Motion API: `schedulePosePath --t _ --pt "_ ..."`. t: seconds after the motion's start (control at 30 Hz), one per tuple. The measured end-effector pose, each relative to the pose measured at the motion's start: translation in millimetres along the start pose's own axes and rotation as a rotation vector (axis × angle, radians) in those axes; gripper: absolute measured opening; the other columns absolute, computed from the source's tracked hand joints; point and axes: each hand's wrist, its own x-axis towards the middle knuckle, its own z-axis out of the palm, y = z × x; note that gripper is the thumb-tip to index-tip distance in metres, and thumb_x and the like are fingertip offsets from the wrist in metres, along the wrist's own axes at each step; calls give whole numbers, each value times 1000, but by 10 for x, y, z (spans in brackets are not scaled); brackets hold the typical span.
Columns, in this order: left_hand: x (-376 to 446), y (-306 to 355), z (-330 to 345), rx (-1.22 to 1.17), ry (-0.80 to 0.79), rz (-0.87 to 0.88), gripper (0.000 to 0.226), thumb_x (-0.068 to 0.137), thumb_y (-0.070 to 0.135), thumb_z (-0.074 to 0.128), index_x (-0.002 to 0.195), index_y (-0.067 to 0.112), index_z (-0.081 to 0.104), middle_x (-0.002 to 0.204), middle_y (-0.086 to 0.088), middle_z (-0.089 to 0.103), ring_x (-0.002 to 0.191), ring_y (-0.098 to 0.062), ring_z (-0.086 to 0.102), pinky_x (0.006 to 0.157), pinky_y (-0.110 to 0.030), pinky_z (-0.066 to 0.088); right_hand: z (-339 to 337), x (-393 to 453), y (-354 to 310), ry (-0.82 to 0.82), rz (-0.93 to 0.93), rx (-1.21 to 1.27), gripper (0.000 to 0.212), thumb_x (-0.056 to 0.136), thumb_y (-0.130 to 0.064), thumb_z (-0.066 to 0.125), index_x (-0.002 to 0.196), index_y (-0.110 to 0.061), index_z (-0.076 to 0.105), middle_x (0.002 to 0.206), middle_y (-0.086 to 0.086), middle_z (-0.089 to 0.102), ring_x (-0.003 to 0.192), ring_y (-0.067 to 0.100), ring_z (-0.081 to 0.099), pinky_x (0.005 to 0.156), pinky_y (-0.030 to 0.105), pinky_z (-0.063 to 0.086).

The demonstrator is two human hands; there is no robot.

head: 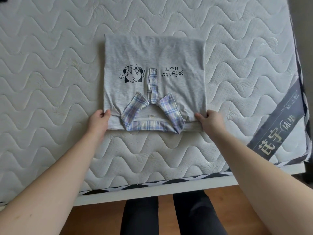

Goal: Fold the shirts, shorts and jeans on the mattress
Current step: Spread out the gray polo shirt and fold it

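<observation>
Lying across nearly the whole view, the mattress (pixel 50 68) is a thick white pad with wavy quilted stitching and a soft, slightly grippy surface; a grey label band (pixel 277 133) crosses its right corner. On its middle rests the grey shirt (pixel 152 53), already folded to a flat rectangle, with the collar end nearest to the person. The cloth looks like a thin, soft knit that drapes easily and keeps little shape.

The left hand (pixel 99 118) pinches the near left corner of the shirt, thumb on top. The right hand (pixel 210 120) pinches the near right corner in the same way. Both grips are closed on the fabric, not released.

I judge that the risk is in the lift. If the corners rise unevenly, the layers tucked underneath could slide out and the rectangle would open. The quilted surface may also drag the lower layer, so wrinkles could form near the far edge. Pulling too hard may stretch the knit.

The plaid collar (pixel 153 114) is of a stiffer woven cloth in blue, lilac and white; it could crumple or turn askew inside the next fold. The small cartoon print (pixel 133 74) is black and flat, and a crease across it would show.
</observation>
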Motion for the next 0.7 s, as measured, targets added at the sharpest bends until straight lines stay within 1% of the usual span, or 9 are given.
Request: schedulePosePath --t 0.07,0.17,0.2,0.27,0.33,0.47,0.57,0.63,0.7 --pt "28 3 -38 -38 -25 -2 19 98 26 58 85 13 59 80 -4 61 76 -17 52 70 -30 42 78 -114 73 2 14 -1 35 92 -39 65 77 -9 54 69 5 55 64 21 49 51 31 30" --pt "101 18 -74 -51 -63 36 14 98 23 59 98 9 61 86 -2 65 70 -9 55 59 -16 46 234 -307 166 55 18 13 36 95 -37 61 70 -16 46 66 0 50 59 11 43 50 26 27" --pt "125 18 -92 -52 -71 57 15 98 22 59 102 7 61 91 -4 66 70 -8 56 59 -16 46 298 -382 194 72 20 28 35 96 -36 59 69 -19 44 66 -3 49 60 8 42 50 23 26" --pt "155 9 -143 -63 -77 84 15 97 19 60 104 6 60 100 -11 66 77 -12 60 70 -24 49 428 -545 218 95 44 70 32 98 -35 56 72 -20 44 68 -5 50 62 5 42 51 23 26" --pt "177 33 -191 -73 -74 89 21 97 17 61 110 1 61 106 -14 67 89 -20 62 82 -34 50 539 -718 238 92 85 100 30 99 -35 53 76 -17 46 68 -4 51 62 8 44 52 29 28" --pt "200 140 -277 -30 -83 113 12 97 16 60 104 7 60 101 -13 65 89 -21 59 81 -35 49 734 -1104 278 55 135 135 37 99 -34 51 71 -12 43 64 3 50 62 22 48 51 33 29" --pt "297 189 -343 169 -68 182 13 96 20 61 102 9 62 95 -8 62 86 -19 55 76 -31 43 935 -1367 335 4 196 216 34 96 -33 56 75 -6 51 70 13 62 69 31 61 63 42 48" --pt "355 266 -391 268 -51 214 22 96 22 61 109 6 64 96 -5 61 87 -18 55 75 -26 40 1107 -1528 350 -73 291 340 33 94 -30 61 80 -1 55 75 16 67 67 33 69 70 49 57" --pt "422 365 -429 342 -28 230 33 96 24 61 121 3 63 101 -6 63 90 -19 56 76 -24 39 1303 -1650 333 -157 367 489 29 93 -25 64 75 -5 52 73 13 66 61 29 70 64 48 60"
